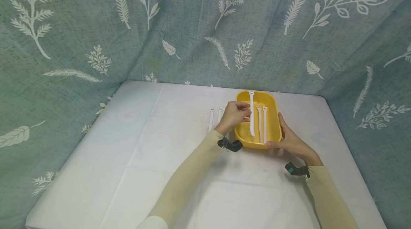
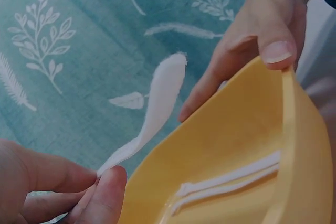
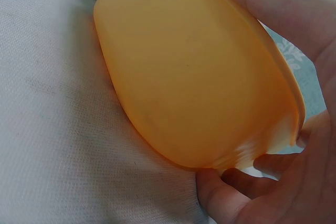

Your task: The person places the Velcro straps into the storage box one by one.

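Note:
My left hand pinches a white fabric cable tie between thumb and fingertips, over a yellow plastic tray. In the left wrist view the free end of this tie sticks up and curves. Two more white cable ties lie side by side inside the tray. My right hand grips the tray at its near right corner, with the thumb over the rim and the fingers along the outer side. The right wrist view shows the tray's outer wall tipped up close to the white cloth.
More white cable ties lie on the white-covered table just left of the tray, partly hidden by the left hand and wrist. A blue-green leaf-patterned curtain hangs right behind the table's far edge and along both sides.

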Demonstrator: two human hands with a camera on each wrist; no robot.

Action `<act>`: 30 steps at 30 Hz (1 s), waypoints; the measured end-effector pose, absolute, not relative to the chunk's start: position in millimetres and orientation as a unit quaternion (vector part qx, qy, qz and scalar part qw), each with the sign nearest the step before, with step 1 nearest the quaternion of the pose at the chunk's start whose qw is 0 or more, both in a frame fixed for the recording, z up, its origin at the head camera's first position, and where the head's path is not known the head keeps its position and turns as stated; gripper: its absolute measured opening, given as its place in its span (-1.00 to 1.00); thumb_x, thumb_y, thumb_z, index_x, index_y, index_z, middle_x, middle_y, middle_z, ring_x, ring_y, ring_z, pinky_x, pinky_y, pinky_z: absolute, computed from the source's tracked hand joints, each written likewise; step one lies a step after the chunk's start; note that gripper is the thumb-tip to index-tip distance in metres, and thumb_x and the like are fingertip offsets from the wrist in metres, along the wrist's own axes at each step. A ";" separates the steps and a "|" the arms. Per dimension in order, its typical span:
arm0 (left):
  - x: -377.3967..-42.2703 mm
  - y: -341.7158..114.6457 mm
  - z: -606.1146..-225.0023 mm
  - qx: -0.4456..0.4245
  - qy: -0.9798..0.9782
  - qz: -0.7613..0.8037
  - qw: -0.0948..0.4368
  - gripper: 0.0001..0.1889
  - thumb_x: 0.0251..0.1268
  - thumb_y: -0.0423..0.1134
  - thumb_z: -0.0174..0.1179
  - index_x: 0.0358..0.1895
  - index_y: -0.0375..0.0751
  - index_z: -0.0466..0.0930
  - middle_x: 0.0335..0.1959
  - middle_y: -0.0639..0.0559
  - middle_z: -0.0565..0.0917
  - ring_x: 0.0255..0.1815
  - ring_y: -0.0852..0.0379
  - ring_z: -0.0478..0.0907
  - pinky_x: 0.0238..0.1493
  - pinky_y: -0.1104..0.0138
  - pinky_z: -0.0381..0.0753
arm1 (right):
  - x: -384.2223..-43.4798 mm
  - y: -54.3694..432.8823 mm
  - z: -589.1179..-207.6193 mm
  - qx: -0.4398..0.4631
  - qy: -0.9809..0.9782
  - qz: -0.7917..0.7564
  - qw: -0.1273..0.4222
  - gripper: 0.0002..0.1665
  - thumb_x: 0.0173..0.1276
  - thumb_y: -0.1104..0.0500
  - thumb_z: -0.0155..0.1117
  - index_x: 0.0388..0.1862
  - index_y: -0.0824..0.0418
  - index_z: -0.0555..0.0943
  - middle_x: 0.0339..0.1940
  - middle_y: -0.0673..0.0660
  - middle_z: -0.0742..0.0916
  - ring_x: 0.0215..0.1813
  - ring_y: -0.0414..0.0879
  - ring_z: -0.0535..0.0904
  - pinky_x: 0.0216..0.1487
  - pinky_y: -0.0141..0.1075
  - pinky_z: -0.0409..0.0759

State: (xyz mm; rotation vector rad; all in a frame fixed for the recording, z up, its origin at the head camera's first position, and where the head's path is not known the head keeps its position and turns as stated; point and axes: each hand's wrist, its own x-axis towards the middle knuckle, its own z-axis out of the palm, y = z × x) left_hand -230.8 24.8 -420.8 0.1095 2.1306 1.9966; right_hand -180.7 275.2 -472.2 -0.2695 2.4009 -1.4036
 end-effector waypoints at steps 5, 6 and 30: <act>-230.1 30.9 -422.7 0.038 0.733 0.670 0.115 -0.72 0.42 -0.44 0.24 0.14 -0.41 0.66 -0.01 -0.23 0.72 -0.09 -0.01 0.77 -0.18 0.35 0.84 | -180.1 275.0 -471.5 -0.095 0.845 -0.496 0.173 0.60 0.25 0.03 0.56 0.65 -0.11 -0.61 0.76 0.20 -0.28 0.75 0.32 -0.27 0.65 0.42 -0.15; -229.8 32.1 -422.9 0.038 0.734 0.668 0.115 -0.72 0.42 -0.45 0.24 0.14 -0.41 0.66 -0.01 -0.24 0.72 -0.09 -0.02 0.77 -0.18 0.35 0.84 | -180.2 275.1 -471.8 -0.097 0.845 -0.497 0.172 0.60 0.25 0.04 0.56 0.66 -0.10 -0.61 0.76 0.20 -0.28 0.75 0.33 -0.26 0.65 0.43 -0.15; -234.6 51.2 -439.0 0.031 0.792 0.602 0.093 -0.71 0.40 -0.50 0.23 0.14 -0.47 0.65 -0.08 -0.27 0.72 -0.25 -0.05 0.81 -0.20 0.24 0.86 | -181.4 275.3 -473.7 -0.107 0.832 -0.515 0.174 0.59 0.26 0.09 0.55 0.66 -0.07 -0.61 0.76 0.18 -0.26 0.75 0.31 -0.20 0.65 0.43 -0.16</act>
